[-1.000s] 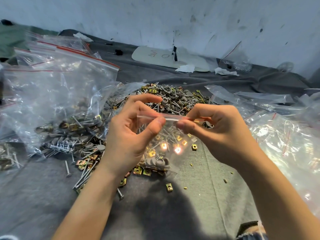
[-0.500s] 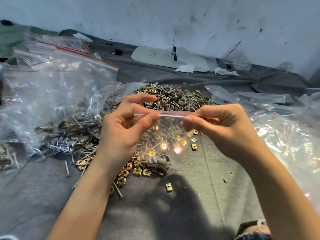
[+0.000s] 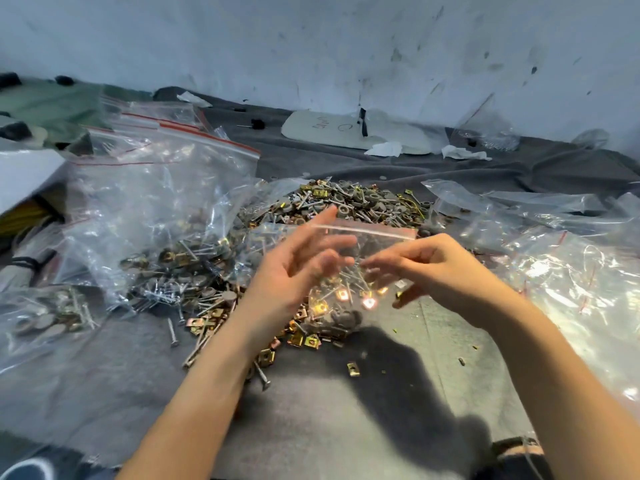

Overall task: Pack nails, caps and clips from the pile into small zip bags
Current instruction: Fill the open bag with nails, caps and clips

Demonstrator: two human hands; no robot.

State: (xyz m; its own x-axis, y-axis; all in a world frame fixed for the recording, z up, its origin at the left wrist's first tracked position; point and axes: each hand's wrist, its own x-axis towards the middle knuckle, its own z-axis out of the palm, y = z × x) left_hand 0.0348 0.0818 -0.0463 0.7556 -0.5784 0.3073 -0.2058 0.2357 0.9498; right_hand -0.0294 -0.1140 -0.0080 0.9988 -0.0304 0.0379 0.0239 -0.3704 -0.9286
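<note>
Hands meet over the near edge of the pile (image 3: 363, 199) of nails, caps and clips, both blurred. The one small zip bag (image 3: 377, 242) hangs between them, its zip strip level on top and a few nails, grey caps and brass clips showing through the lower part. The left hand (image 3: 294, 271) has its fingers straight and spread, touching the bag's left side at most. The right hand (image 3: 440, 268) reaches in with loosely bent fingers; the blur hides whether its grip has the plastic or not.

Open room lies mainly on the near side: a bare stretch of grey cloth (image 3: 311, 410) between the two forearms, with one stray clip (image 3: 353, 369) on it. To the left the space is closed by a large red-zipped bag (image 3: 156, 202) part full of hardware, with more such bags behind it and one loose nail (image 3: 172, 336) at its foot. To the right, crumpled clear plastic (image 3: 554, 265) covers the cloth up to the frame edge. Behind the pile the cloth runs to a scuffed wall (image 3: 311, 46), where one white board (image 3: 346, 133) and two paper scraps lie.
</note>
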